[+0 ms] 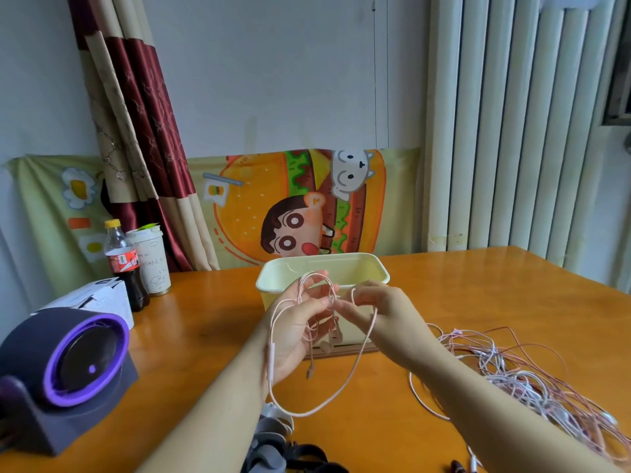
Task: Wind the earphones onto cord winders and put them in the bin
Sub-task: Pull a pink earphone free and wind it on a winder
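left hand: my left hand [300,326] was up in front of the bin, palm toward me, fingers curled, with loops of the pale pink wired earphones [341,394] wrapped over them.
right hand: my right hand [380,307] was just beside it, thumb and fingertip pinching the same cord close to my left fingertips, the other fingers loosely bent.
earphones: they were up in the air between both hands, not on the table. one long loop sagged below my wrists. the earbuds [336,337] and the plug [310,372] dangled under my left palm, and the inline remote [271,356] hung along my left wrist.
bin: the pale yellow rectangular plastic bin [273,285] stood right behind my hands. couldn't see its bottom from here.
pile: a tangled heap of pink and white earphone cords [532,380] lay to my right, apart from the bin.
near edge: some grey and white soft-looking pieces [269,438] sat under my left forearm. honestly couldn't tell if those were the winders.
table: a glossy orange wooden table [478,288] held all of it.
left side: a yellow-capped cola bottle [121,264] stood just beside a lidded white paper cup [153,264], with a white cardboard box [102,297] and a dark grey round gadget with a purple ring [68,367] nearer me.
back wall: a cartoon burger cloth [300,206] hung behind the bin.
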`<state>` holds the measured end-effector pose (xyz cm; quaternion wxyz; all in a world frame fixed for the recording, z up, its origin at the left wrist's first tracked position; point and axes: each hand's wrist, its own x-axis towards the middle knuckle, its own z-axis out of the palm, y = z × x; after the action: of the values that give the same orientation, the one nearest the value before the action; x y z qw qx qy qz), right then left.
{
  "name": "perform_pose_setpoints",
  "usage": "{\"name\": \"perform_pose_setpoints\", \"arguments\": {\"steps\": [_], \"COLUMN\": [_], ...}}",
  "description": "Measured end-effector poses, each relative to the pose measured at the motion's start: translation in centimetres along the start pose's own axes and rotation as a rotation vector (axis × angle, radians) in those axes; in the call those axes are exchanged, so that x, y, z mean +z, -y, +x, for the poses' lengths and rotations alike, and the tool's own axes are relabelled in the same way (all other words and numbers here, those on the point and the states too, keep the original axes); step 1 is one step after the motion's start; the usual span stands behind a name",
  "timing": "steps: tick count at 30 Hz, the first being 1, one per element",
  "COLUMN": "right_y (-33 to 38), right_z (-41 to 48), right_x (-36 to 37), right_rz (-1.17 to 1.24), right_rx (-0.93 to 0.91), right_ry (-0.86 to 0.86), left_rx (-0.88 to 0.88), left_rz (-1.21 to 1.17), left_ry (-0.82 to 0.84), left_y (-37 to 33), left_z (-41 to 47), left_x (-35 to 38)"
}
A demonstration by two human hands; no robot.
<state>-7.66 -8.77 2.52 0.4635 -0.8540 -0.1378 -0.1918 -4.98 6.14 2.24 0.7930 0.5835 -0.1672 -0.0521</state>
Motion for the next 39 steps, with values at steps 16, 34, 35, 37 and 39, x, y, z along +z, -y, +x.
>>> {"name": "perform_pose_setpoints", "arguments": {"steps": [16,34,35,37,39], "right_y": [-0.1,0.8,0.8,0.8,0.8], "right_z": [-0.3,-0.8,-0.9,-0.9,-1.1], "right_x": [1.0,0.7,0.7,0.7,0.5], "right_rz": [0.434,0.685,0.647,0.515,0.409], "right_rx": [0.196,0.3,0.281,0.227,0.19], "right_ry": [-0.067,-0.038,-0.046,-0.061,-0.065], "left_rx": [-0.082,-0.114,-0.091,-0.047,-0.005], "left_rz": [-0.343,-0.353,-0.31,-0.183,-0.036], "left_ry": [-0.218,-0.022,-0.025,-0.04,-0.035], "left_y": [0.1,-0.4,-0.3,-0.3,-0.2], "left_z": [-0.3,-0.9,-0.9,-0.8,-0.8], "left_x": [1.7,1.2,1.1,0.9,0.7]}}
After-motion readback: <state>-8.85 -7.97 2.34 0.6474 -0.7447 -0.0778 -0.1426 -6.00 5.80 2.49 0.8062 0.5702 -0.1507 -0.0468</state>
